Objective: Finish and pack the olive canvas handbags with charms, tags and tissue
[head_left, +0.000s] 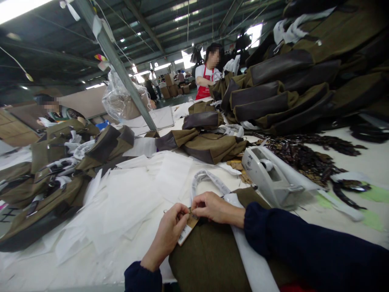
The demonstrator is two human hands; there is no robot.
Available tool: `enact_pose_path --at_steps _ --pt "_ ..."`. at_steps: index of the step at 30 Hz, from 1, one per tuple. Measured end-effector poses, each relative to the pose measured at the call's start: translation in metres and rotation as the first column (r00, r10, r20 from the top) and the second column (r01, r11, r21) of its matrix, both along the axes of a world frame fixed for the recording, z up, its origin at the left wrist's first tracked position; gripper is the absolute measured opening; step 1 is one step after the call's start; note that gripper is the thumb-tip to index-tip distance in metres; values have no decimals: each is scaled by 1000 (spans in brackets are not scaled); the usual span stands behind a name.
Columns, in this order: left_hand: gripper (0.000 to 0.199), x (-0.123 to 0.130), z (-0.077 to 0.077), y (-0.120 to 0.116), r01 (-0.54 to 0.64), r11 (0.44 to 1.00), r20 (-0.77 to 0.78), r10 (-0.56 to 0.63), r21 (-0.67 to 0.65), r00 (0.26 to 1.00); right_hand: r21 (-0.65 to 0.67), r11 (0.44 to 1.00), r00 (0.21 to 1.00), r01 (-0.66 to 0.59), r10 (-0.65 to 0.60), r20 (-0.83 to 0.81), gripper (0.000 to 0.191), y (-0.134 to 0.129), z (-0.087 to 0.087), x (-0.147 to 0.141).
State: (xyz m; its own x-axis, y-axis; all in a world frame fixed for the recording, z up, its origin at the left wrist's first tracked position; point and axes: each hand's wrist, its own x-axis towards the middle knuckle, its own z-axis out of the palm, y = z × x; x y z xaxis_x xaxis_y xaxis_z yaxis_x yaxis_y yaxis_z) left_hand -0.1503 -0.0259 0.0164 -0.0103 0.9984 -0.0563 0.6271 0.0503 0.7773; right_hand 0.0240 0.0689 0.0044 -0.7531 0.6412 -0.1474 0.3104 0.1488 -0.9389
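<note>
An olive-green fabric bag (206,255) lies before me at the table's front edge. Its handle (204,175), wrapped in white paper, loops up beyond my hands. With thumb and fingers closed, my left hand (170,229) pinches near the top of a brown and white hang tag (186,232). My right hand (209,207) is closed too, its fingertips meeting the left ones above the tag. Whatever the right fingertips grip is too small and covered to make out. A white wrapped strap (252,259) runs down the bag beneath my right forearm.
White paper sheets (130,198) spread on the left. A grey tape dispenser (270,174) stands at the right, beside a heap of dark brown straps or tassels (306,158). Olive bags pile up left (57,198) and back right (279,89). Two co-workers stand beyond.
</note>
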Motion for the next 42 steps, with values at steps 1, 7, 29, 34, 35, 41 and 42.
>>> enact_pose_path --at_steps 1,7,29,34,35,41,42 --pt "10 0 0 0 6 1000 -14 -6 1 1000 3 1000 1000 0 0 8 7 -1 1 0" --pt "10 0 -1 0 25 1000 -70 -26 -8 997 30 1000 999 -2 0 44 10 -2 3 0" --pt "8 9 1 1 6 1000 82 -7 11 997 125 992 996 30 -40 76 5 -2 0 -1" --pt "6 10 -2 0 -29 999 111 25 35 993 99 994 996 51 -58 66 6 -3 0 -1" --pt "6 10 -2 0 -40 998 108 36 39 993 94 994 996 53 -59 62 6 -3 0 -1" --pt "11 11 -3 0 -57 998 77 54 27 996 71 996 997 54 -57 44 7 -1 -2 -1" --pt "12 11 -3 0 -49 998 80 47 32 996 70 996 998 51 -54 42 7 -1 -2 -1"
